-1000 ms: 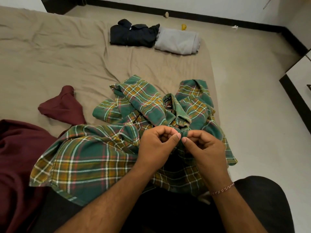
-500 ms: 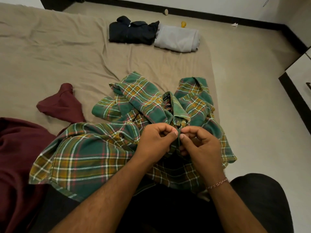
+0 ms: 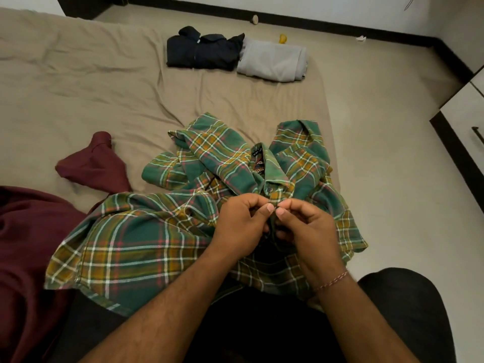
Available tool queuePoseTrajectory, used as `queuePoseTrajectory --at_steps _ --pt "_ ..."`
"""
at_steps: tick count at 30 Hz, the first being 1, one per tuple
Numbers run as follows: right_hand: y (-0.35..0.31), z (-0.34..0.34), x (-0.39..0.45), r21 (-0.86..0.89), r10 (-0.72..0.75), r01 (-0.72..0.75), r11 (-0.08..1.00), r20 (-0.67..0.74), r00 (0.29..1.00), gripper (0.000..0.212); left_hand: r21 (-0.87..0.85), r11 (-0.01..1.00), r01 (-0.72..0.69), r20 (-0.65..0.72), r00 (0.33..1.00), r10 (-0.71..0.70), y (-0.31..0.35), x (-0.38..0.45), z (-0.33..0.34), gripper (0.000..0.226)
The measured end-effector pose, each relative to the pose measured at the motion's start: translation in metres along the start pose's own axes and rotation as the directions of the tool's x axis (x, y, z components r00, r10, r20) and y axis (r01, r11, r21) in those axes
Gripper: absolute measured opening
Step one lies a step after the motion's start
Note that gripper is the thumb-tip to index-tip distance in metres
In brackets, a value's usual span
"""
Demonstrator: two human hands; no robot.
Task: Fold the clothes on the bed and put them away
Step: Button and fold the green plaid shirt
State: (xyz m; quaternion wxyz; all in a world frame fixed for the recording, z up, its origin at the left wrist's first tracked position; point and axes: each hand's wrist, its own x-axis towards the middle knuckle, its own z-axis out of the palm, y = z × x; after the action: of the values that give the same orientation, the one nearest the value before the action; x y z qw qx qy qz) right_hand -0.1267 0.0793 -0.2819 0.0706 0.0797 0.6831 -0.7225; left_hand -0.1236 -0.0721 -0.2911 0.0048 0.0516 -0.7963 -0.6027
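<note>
A green plaid shirt (image 3: pixel 146 239) lies crumpled on the bed's near edge and over my lap, collar and label facing up. My left hand (image 3: pixel 243 226) and my right hand (image 3: pixel 303 229) meet just below the collar. Both pinch the shirt's front placket between thumb and fingers, thumbs almost touching. A dark button shows just above my fingers. A maroon garment (image 3: pixel 23 258) lies unfolded at the left. A folded dark navy garment (image 3: pixel 201 52) and a folded grey garment (image 3: pixel 272 61) sit side by side at the far end of the bed.
The bed has a wrinkled beige sheet (image 3: pixel 78 82). Beige floor runs along the right, with a small yellow object (image 3: pixel 282 38) and bits of litter near the dark baseboard. A white cabinet with a dark handle (image 3: pixel 468 119) stands at the right edge.
My hands have stayed together at the placket under the collar, with the fingers shifting slightly. The shirt has barely moved.
</note>
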Motion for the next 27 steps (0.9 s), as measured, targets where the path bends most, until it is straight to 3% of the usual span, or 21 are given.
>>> queuePoseTrajectory --at_steps 2,4,7,10,13,16,18,21,24,26,27 --pt "-0.003 -0.005 0.002 0.207 0.207 -0.231 0.951 0.133 0.969 0.010 -0.032 0.999 0.008 0.050 0.999 -0.007 0.001 0.002 -0.003 0.018" --pt "-0.003 -0.010 0.005 0.230 0.249 -0.301 0.926 0.227 0.941 0.010 -0.048 0.999 0.025 0.090 0.996 -0.021 0.002 0.004 -0.006 0.017" --pt "-0.003 -0.007 0.005 0.076 0.053 -0.065 0.995 0.154 0.987 0.009 -0.119 0.993 0.021 0.056 0.998 -0.014 0.005 0.006 -0.006 0.017" --pt "-0.006 -0.003 0.002 -0.121 -0.213 0.220 0.968 0.066 0.975 0.014 -0.167 0.986 -0.007 0.052 0.999 0.016 0.008 0.005 -0.008 0.017" --pt "-0.008 -0.003 0.003 -0.086 -0.194 0.189 0.978 -0.066 0.979 0.009 -0.158 0.987 -0.031 0.125 0.991 0.051 0.011 0.003 -0.009 0.015" --pt "-0.009 -0.008 0.010 0.116 -0.007 0.021 0.993 -0.124 0.992 0.016 0.183 0.943 -0.278 0.196 0.950 0.242 0.003 0.000 -0.005 0.050" --pt "-0.007 -0.014 0.016 0.150 -0.009 0.021 0.989 -0.075 0.997 0.021 0.328 0.871 -0.366 0.239 0.924 0.299 0.000 -0.003 0.001 0.070" --pt "-0.013 -0.018 0.012 0.090 -0.097 0.090 0.992 0.076 0.992 0.038 0.208 0.920 -0.332 0.087 0.943 0.320 0.003 -0.004 0.003 0.067" --pt "-0.014 -0.017 0.005 -0.195 -0.137 0.176 0.965 0.197 0.971 0.053 0.078 0.973 -0.217 -0.004 0.976 0.218 0.011 -0.001 -0.005 0.051" --pt "-0.009 -0.018 0.006 -0.310 -0.134 0.176 0.934 0.152 0.979 0.038 0.151 0.961 -0.230 -0.071 0.967 0.243 0.015 -0.001 -0.016 0.041" --pt "-0.009 -0.019 0.008 -0.320 -0.131 0.160 0.934 0.111 0.985 0.024 0.265 0.922 -0.282 -0.125 0.938 0.323 0.018 -0.001 -0.024 0.038"
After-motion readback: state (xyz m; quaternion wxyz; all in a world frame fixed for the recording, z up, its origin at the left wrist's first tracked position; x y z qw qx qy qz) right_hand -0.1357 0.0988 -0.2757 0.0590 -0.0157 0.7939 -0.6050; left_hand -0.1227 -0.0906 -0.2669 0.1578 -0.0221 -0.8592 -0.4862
